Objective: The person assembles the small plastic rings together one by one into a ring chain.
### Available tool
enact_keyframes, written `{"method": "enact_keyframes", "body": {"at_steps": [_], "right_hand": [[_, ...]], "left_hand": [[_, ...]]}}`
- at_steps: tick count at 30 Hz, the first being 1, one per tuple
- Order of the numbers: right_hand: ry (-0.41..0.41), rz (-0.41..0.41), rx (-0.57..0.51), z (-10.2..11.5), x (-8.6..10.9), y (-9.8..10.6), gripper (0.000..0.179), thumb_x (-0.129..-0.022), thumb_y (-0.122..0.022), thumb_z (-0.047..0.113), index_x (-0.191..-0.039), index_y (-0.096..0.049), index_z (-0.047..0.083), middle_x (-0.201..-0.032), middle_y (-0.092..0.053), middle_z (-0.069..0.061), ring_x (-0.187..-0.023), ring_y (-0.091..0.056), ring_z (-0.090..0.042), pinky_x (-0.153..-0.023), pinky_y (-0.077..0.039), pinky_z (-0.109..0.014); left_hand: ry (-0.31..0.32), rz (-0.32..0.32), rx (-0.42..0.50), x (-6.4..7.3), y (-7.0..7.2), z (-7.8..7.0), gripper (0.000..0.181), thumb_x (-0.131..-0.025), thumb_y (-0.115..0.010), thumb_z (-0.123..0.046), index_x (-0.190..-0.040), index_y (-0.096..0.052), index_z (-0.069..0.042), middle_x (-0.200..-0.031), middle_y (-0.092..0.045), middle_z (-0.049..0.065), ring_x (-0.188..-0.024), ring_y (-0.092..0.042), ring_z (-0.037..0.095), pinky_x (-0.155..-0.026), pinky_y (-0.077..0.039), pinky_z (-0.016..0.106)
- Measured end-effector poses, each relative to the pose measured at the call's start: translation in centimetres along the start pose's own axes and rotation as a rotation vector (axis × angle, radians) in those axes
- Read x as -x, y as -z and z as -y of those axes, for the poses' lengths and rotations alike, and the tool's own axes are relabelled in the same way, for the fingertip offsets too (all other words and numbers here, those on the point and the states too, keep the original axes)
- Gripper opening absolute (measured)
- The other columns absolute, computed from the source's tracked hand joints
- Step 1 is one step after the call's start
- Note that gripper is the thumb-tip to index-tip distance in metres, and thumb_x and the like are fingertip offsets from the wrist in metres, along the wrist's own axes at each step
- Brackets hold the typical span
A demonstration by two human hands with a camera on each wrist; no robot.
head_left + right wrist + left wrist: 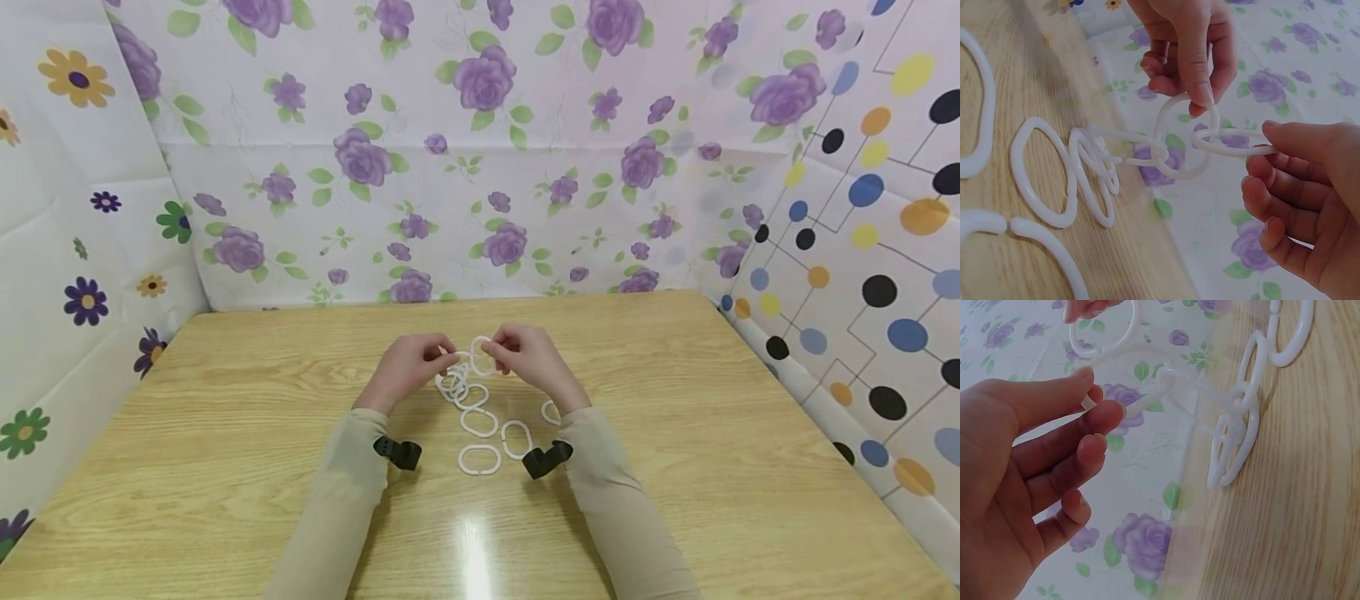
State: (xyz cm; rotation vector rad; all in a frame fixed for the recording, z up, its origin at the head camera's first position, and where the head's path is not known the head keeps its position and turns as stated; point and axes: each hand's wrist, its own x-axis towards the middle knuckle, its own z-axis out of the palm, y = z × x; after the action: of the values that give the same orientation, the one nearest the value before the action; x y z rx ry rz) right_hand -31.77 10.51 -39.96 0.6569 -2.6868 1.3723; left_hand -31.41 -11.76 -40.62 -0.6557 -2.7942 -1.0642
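Note:
My left hand (412,362) pinches a white plastic oval chain link (1179,174) between thumb and index finger. Opposite it, my right hand (528,358) pinches another white link (1235,152) by its outer end. In the right wrist view the two links cross through each other, held above the table. From the left-hand link a chain of several linked white ovals (1249,450) trails down to the tabletop. Nearer to me lie single links: one flat in front (480,472), one to its right (505,433), and one (544,412) partly hidden by my right wrist.
The wooden table (225,433) meets a purple-flowered cloth (300,225) behind my hands. A daisy-patterned cloth (45,358) hangs at the left and a dotted one (840,292) at the right. Small black cameras (405,454) are strapped on both wrists.

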Motion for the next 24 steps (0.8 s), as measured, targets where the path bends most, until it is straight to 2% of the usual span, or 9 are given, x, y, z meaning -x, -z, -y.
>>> {"method": "enact_keyframes", "body": {"at_steps": [8, 12, 17, 24], "right_hand": [[-0.004, -0.012, -0.015, 0.01, 0.02, -0.16, 0.025, -0.095, -0.063, 0.027, -0.085, -0.065, 0.004, -0.064, -0.061, -0.004, -0.070, -0.061, -0.042, -0.054, -0.039, -0.024], [-0.008, -0.013, -0.028, -0.13, -0.09, -0.37, 0.023, -0.095, -0.063, 0.027, -0.084, -0.064, 0.007, -0.064, -0.061, -0.004, -0.066, -0.062, -0.035, -0.054, -0.042, -0.024], [-0.020, -0.002, -0.037, -0.20, -0.20, -0.58, 0.029, -0.095, -0.063, 0.029, -0.088, -0.065, 0.001, -0.066, -0.062, -0.005, -0.062, -0.061, -0.023, -0.057, -0.045, -0.026], [-0.029, 0.018, -0.031, -0.11, -0.28, -0.85, 0.022, -0.095, -0.063, 0.027, -0.086, -0.065, 0.006, -0.068, -0.064, -0.007, -0.062, -0.061, -0.019, -0.058, -0.046, -0.026]], "left_hand": [[-0.010, -0.003, -0.010, 0.08, 0.04, -0.17, 0.017, -0.094, -0.064, -0.031, -0.098, -0.071, -0.016, -0.075, -0.071, 0.008, -0.062, -0.057, 0.012, -0.058, -0.043, 0.028], [-0.021, 0.001, -0.013, 0.09, -0.01, -0.22, 0.017, -0.094, -0.064, -0.030, -0.098, -0.071, -0.015, -0.075, -0.071, 0.010, -0.059, -0.055, 0.012, -0.057, -0.043, 0.028], [-0.036, 0.002, -0.013, -0.01, -0.14, -0.28, 0.016, -0.094, -0.064, -0.028, -0.097, -0.071, -0.014, -0.075, -0.071, 0.012, -0.057, -0.054, 0.011, -0.056, -0.043, 0.027], [-0.064, 0.029, -0.011, -0.11, -0.31, -0.47, 0.016, -0.095, -0.063, -0.027, -0.099, -0.072, -0.015, -0.076, -0.070, 0.012, -0.059, -0.054, 0.010, -0.057, -0.044, 0.026]]}}
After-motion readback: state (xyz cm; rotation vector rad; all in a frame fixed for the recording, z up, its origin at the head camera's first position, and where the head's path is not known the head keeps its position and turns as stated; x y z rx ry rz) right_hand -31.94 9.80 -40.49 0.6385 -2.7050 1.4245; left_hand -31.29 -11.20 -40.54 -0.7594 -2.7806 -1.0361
